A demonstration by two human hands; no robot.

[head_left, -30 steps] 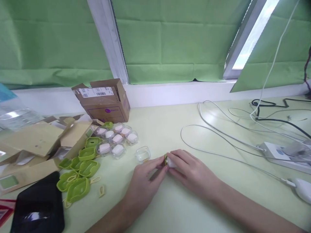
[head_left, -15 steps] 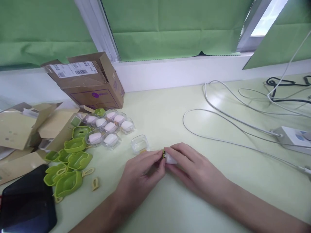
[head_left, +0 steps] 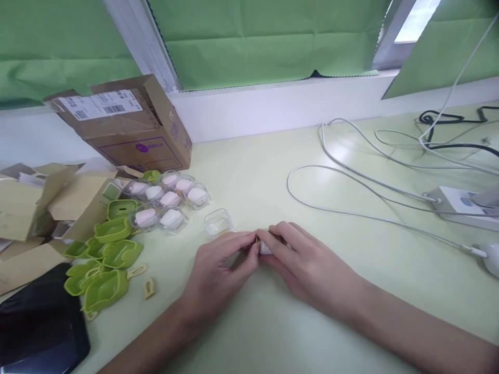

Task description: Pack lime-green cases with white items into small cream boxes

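Note:
My left hand (head_left: 218, 272) and my right hand (head_left: 312, 262) meet over the table. Between the fingers of my right hand is a small white rounded piece (head_left: 264, 249), mostly covered. The thumb and forefinger of my left hand pinch a thin dark-yellowish bit at its left end, too small to name. Just beyond my left hand stands a clear plastic case (head_left: 217, 222). Further left are several clear cases with pale pink and white blocks (head_left: 171, 218) inside. Green tray-like shells (head_left: 105, 291) lie nearer, with a small yellow loop piece (head_left: 149, 289) beside them.
A cardboard box (head_left: 144, 145) stands against the wall at the back left. Opened small cartons (head_left: 81, 197) are heaped in front of it, with a black tablet-like slab (head_left: 42, 322) nearer. On the right lie white cables (head_left: 351, 210) and a power strip (head_left: 460, 205).
The whole view has shifted slightly, so things sit a little further left and higher. My right fingers cover more of the white piece; both hands stay together on it.

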